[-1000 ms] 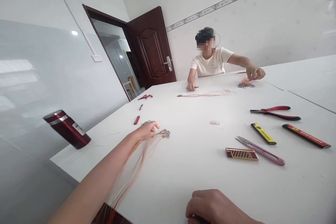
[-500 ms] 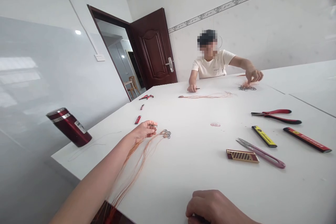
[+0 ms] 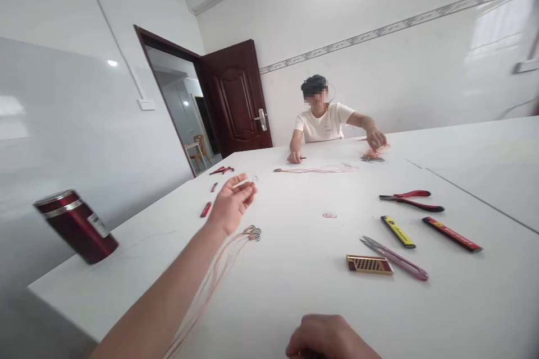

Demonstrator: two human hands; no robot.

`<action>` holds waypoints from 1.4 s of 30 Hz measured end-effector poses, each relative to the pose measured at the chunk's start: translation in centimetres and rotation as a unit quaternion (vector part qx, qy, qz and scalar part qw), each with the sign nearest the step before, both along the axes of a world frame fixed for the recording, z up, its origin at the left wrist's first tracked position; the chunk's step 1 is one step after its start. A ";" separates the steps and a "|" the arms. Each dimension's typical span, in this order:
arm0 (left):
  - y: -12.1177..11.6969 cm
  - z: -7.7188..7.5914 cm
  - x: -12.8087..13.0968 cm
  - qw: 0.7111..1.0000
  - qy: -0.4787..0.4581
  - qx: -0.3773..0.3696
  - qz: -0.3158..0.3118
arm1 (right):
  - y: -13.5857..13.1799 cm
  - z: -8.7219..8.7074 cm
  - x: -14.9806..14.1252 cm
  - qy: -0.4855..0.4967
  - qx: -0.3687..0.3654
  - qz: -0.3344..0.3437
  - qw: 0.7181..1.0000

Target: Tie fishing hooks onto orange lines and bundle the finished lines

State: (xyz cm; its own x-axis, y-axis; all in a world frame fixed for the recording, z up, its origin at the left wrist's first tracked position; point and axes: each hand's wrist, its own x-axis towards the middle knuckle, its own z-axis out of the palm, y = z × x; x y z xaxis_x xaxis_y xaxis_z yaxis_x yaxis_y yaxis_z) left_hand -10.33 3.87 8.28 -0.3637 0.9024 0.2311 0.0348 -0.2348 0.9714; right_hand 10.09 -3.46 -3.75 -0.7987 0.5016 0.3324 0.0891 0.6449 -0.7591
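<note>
The left hand [image 3: 231, 205] is raised, fingers [image 3: 242, 184] partly open around a small pale sliver [image 3: 244, 183]; thin orange wires [image 3: 211, 291] end in dark curled loops [image 3: 252, 233]. The right hand [image 3: 326, 339] lies curled, its hold hidden.

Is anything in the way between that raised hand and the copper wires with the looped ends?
Nothing visible stands in the way. The left hand is raised just beyond the looped copper wire ends, and no object lies between them on the white table.

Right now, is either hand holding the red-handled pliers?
No, the red-handled pliers lie on the table, apart from the left hand and right hand.
</note>
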 end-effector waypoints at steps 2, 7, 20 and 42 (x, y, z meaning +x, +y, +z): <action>-1.7 -0.5 4.5 0.997 -0.028 0.002 -0.066 | 0.6 1.6 0.8 0.101 -0.020 -0.118 0.988; -5.4 -2.6 11.4 0.974 -0.120 0.003 -0.191 | 2.6 5.0 3.0 0.284 -0.110 -0.299 0.904; -4.7 -5.9 11.5 0.966 -0.121 0.007 -0.227 | 3.4 3.7 3.1 0.343 -0.392 -0.199 0.830; -4.4 -7.6 11.5 0.973 -0.081 -0.041 -0.213 | 4.1 3.2 3.1 0.225 -0.242 -0.336 0.882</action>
State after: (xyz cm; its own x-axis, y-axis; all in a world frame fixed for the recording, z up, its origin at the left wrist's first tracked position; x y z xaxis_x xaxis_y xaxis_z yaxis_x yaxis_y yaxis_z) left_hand 1.13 -0.56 0.69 0.0225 0.9921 0.1232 -0.2036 -0.1161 0.9721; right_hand 13.19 0.59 -0.59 -0.1081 0.9817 0.1566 -0.0524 0.1517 -0.9870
